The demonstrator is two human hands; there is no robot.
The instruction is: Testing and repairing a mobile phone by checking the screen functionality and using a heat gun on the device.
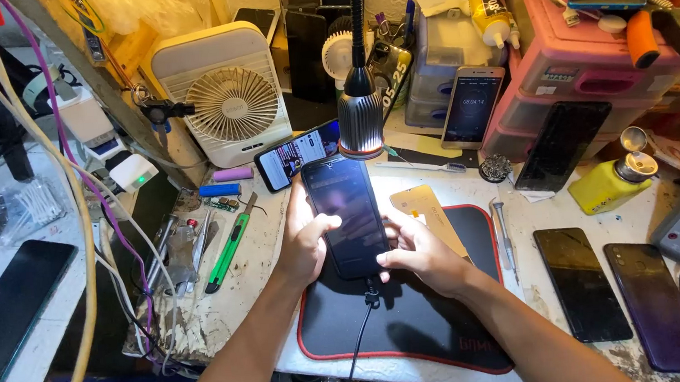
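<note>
1. Fingers of my left hand (302,243) wrap the left edge of a dark smartphone (347,215), thumb laid across the glass, so the hand is closed on the phone rather than spread.
2. Fingers of my right hand (417,250) curl in against the phone's lower right edge, thumb tip touching the screen near the bottom corner; they too are closed on it.
3. Between my two sets of fingers the phone stands lengthwise, its long axis running away from me toward the lamp head (361,119) just beyond its top end.
4. Below my fingers a black cable (362,328) hangs from the phone's bottom port, dropping over the black mat with red edging (416,315) beneath both hands.
5. Neither hand is nearer: both touch the phone, left higher up the side, right lower.
6. Just past my right fingers lies a tan card (424,212); well to the left of my left fingers, a green utility knife (230,246).
</note>
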